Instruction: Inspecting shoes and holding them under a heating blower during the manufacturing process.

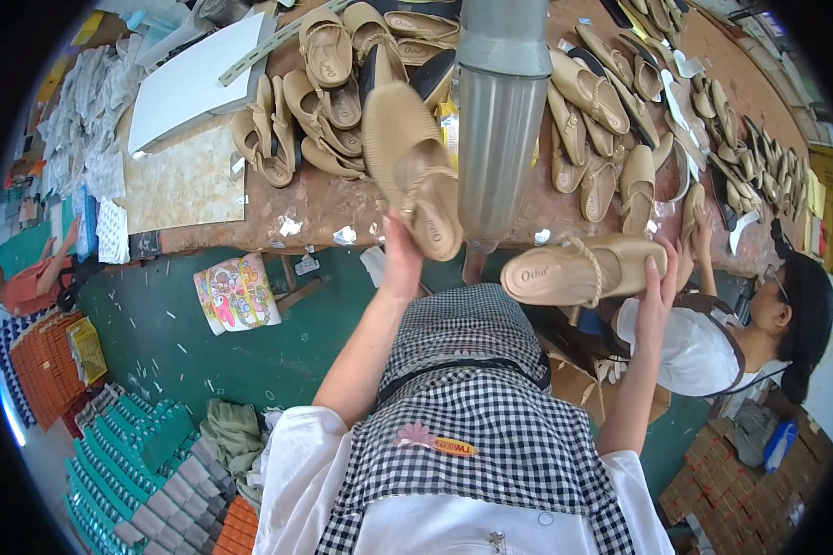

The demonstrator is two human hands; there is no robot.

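Note:
My left hand grips a beige slingback shoe by its heel end, toe pointing up and away over the table edge. Lower to the right, my right hand holds a second beige shoe lying on its side, toe to the right, a braided strap across it. Both shoes hang in front of my checked apron, near the edge of the brown worktable.
Many beige shoes lie in heaps across the table. A grey metal column rises in the middle. A co-worker sits at the right, one hand on the table. Stacks of soles lie on the green floor; white boards lie at the left.

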